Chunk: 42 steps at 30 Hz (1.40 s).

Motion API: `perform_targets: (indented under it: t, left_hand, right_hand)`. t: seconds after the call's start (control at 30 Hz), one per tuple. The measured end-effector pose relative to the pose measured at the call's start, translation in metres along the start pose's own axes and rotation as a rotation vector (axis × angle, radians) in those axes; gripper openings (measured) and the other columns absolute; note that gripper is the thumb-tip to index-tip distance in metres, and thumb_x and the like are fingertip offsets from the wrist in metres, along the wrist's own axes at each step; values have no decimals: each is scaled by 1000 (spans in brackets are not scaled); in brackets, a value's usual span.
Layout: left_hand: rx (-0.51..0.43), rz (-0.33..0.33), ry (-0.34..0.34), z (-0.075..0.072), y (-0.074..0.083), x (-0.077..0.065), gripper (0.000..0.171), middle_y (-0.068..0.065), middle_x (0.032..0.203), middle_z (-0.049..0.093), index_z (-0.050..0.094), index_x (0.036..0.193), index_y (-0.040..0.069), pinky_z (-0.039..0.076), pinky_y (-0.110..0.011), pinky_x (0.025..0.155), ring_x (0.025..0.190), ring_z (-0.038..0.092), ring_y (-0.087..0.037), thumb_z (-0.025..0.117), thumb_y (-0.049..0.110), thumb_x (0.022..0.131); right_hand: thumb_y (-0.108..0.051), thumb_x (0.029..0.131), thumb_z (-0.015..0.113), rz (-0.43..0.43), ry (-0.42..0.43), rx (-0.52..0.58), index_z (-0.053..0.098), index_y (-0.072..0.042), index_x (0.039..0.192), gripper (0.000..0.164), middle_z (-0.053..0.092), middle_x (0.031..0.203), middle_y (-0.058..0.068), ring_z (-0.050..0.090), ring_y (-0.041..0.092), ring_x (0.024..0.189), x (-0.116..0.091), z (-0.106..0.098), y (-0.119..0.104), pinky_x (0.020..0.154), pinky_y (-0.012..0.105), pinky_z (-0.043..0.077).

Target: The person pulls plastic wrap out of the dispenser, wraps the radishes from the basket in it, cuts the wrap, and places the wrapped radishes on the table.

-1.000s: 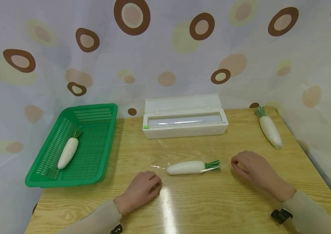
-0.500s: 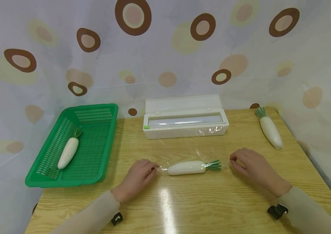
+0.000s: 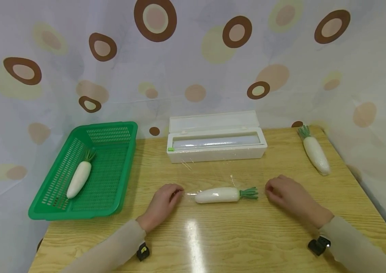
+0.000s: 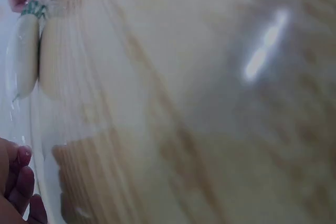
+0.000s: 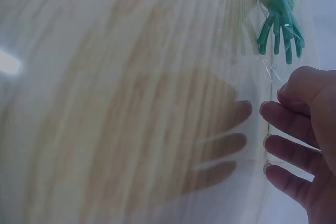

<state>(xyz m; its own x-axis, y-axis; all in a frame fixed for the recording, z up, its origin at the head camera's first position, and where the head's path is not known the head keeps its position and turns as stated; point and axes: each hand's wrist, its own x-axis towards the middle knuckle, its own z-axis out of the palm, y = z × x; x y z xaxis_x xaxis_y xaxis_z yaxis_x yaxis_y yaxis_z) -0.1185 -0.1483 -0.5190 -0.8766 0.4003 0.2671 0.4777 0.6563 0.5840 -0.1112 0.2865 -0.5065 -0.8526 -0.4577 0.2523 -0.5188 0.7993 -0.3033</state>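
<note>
A white radish (image 3: 216, 195) with green stalks lies crosswise on the table under clear plastic wrap (image 3: 191, 193). Left of its tip, my left hand (image 3: 160, 206) pinches the near corner of the film between thumb and forefinger. Beyond the stalks, my right hand (image 3: 291, 199) pinches the film's other side; the right wrist view shows its thumb (image 5: 302, 85) against the forefinger, the other fingers spread apart. The film stretches from the white wrap box (image 3: 216, 154), whose lid stands up and whose roll (image 3: 216, 141) shows inside. How much film each hand holds is hard to see.
At the left stands a green basket (image 3: 124, 178) with another white radish (image 3: 79, 178) in it. A third radish (image 3: 315, 154), apparently wrapped in film, lies near the table's right edge. A patterned curtain (image 3: 179, 57) hangs behind the table (image 3: 247, 239).
My left hand has moved slightly up and closed on the film's corner. The right hand has shifted a little left. The film now lies flatter over the radish.
</note>
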Motion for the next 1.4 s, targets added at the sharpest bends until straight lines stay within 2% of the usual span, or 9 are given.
perform_targets:
  t: [0.3,0.6,0.7,0.8,0.9,1.0,1.07,1.23,1.4]
  left_hand:
    - [56,9,-24,5,-2,1,8,-2,103,72,73,108,10,55,-38,87,97,64,-19,68,10,101]
    - [22,-76,7,-4,3,4,10,-5,104,69,73,109,6,55,-41,87,97,63,-21,68,8,101]
    - [55,13,56,-4,10,5,12,-6,104,68,74,109,6,53,-43,87,99,63,-24,71,7,98]
    - [113,179,89,-1,19,6,16,-6,104,69,76,109,7,51,-43,83,99,63,-25,76,6,93]
    - [157,320,91,4,27,7,19,-5,104,71,78,111,8,49,-39,78,98,64,-23,80,9,91]
    - [175,372,68,9,33,9,23,-3,107,74,79,114,9,50,-37,78,100,66,-21,81,13,91]
    - [184,363,44,11,34,9,26,-2,108,75,79,115,10,51,-36,79,101,67,-20,82,16,91]
    - [208,311,-17,15,35,8,32,-2,111,74,77,120,10,51,-36,83,103,67,-19,82,21,91]
    - [247,252,-58,16,40,11,37,-3,111,73,72,122,10,50,-38,86,104,66,-21,82,30,92]
  right_hand:
    - [-8,86,78,-106,42,-39,67,-24,89,19,61,86,-16,52,8,82,0,4,2,69,34,48]
    - [-12,95,73,-35,21,-21,74,-15,103,9,70,96,-6,60,14,89,-1,-3,1,77,42,53]
    - [-9,94,75,-73,54,-29,74,-12,107,13,71,101,-3,62,16,93,2,-3,-1,80,43,54]
    - [-6,89,78,-193,119,-22,75,-10,110,21,71,105,-1,63,19,96,6,-2,-7,82,43,53]
    - [-16,98,72,-350,172,-10,76,-10,114,17,70,106,0,63,20,98,11,1,-12,85,41,50]
    - [-31,109,57,-458,183,-1,76,-11,117,29,71,109,-1,62,20,101,15,4,-17,88,39,47]
    - [-35,111,51,-484,179,-1,77,-12,118,35,71,111,-3,62,19,101,15,6,-19,87,38,47]
    - [-24,101,70,-457,149,-6,77,-11,117,22,71,111,-2,62,19,102,12,8,-22,85,40,49]
    - [-21,96,75,-373,106,-75,72,-6,123,31,71,113,2,63,23,105,14,6,-28,88,45,50]
